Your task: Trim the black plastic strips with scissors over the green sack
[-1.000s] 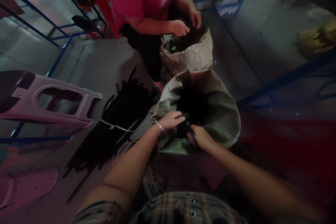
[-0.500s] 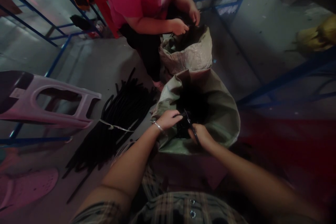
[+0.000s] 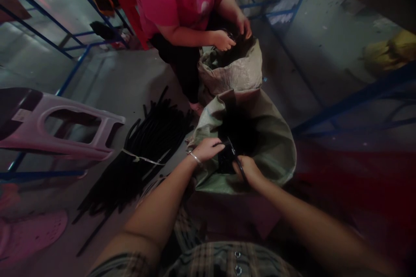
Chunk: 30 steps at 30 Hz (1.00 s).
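Over the near rim of a large greenish woven sack, my left hand, with a bracelet at the wrist, pinches a small black piece. My right hand is wrapped round the dark handles of scissors, whose blades point up and left, close to the black piece. Dark material fills the shadowed inside of the sack, and its shapes are hard to make out.
Beyond my sack, a person in a pink shirt works with both hands over a second sack. Left on the floor lies a tied bundle of black strips, beside a pinkish plastic stool. Blue metal frames stand at both sides.
The view has shifted slightly. My hands keep nearly the same pose over the sack, while the other person's hands have moved a little apart.
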Motion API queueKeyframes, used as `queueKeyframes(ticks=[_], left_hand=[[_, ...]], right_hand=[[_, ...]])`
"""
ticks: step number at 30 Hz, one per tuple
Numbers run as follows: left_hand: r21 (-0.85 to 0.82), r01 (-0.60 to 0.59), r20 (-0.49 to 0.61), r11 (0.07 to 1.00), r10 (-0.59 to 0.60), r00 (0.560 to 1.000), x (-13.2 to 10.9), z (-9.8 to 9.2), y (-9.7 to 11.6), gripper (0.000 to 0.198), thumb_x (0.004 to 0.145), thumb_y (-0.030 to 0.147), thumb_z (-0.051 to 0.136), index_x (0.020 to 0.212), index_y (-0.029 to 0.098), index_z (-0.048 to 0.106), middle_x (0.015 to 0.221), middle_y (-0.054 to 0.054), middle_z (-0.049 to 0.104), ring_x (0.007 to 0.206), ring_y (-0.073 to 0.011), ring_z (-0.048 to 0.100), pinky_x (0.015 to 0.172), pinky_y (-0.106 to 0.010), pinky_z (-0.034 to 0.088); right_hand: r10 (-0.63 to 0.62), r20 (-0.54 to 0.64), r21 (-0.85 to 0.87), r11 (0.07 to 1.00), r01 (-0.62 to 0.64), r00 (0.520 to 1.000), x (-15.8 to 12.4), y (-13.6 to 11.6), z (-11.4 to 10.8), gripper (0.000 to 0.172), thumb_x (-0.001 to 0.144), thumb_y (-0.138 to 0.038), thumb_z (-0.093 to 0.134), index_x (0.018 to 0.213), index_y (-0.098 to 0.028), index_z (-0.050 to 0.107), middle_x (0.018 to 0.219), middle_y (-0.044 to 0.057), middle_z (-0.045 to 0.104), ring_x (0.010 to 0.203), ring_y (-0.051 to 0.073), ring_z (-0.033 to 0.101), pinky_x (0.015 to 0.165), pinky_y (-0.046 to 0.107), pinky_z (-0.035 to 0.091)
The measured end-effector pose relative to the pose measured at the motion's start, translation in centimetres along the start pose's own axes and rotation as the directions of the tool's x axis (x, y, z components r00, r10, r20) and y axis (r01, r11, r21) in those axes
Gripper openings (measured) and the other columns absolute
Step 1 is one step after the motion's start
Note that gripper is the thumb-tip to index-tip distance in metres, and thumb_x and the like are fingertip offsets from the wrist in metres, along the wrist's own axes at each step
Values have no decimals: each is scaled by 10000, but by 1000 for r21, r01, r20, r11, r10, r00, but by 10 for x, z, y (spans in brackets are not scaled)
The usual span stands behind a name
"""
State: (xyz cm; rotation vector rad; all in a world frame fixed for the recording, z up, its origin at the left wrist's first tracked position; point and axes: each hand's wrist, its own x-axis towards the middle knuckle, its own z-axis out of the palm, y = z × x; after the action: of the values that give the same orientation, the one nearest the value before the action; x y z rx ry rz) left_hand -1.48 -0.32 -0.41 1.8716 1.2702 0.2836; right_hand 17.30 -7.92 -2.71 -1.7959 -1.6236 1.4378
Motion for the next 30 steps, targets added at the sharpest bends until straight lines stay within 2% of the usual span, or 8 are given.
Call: queueKeyframes(ticks=[4,8,12,18,25,30], left_hand=[[-16,31,-5,999,-31,1000,-1,0,1,291,807,377,490,759,138,649,618,12,539,610,-109,454,566,-209,348],[-68,57,-47,996,-60,997,-1,-2,1,317,811,404,478,750,141,644,603,12,528,599,-110,451,561,-215,349],[-97,88,-48,991,-93,994,-1,-2,3,316,806,413,482,753,142,635,597,13,520,593,-110,445,547,-214,341],[-134,53,12,990,-51,999,0,3,5,275,794,361,484,820,136,640,680,4,562,641,-114,473,590,-215,372],[-108,-11,96,994,21,995,-2,5,6,276,799,349,478,818,130,646,670,5,561,642,-115,482,596,-213,384],[-91,-9,98,996,18,995,-2,8,4,298,811,362,467,807,128,652,674,-1,575,642,-118,486,605,-217,390]], right_hand=[[3,-18,-1,1000,-3,1000,5,7,0,173,733,-218,480,570,-191,427,486,-36,447,451,83,402,455,209,280],[-47,-27,-93,995,44,999,6,10,0,150,795,-254,462,661,-186,463,619,7,555,550,108,489,513,208,328],[-125,57,-194,972,134,991,1,3,1,87,808,-254,481,765,-179,491,731,30,593,630,120,518,579,212,347],[-59,151,-303,948,103,987,-5,-12,1,103,823,-257,488,880,-171,490,801,57,609,654,129,523,591,223,328],[-49,137,-330,939,92,989,-2,-7,-1,148,823,-294,511,913,-177,497,852,71,622,701,144,545,588,229,309],[-32,123,-328,942,71,992,-4,-11,-1,82,814,-255,512,837,-176,513,781,59,619,644,133,526,561,229,291]])
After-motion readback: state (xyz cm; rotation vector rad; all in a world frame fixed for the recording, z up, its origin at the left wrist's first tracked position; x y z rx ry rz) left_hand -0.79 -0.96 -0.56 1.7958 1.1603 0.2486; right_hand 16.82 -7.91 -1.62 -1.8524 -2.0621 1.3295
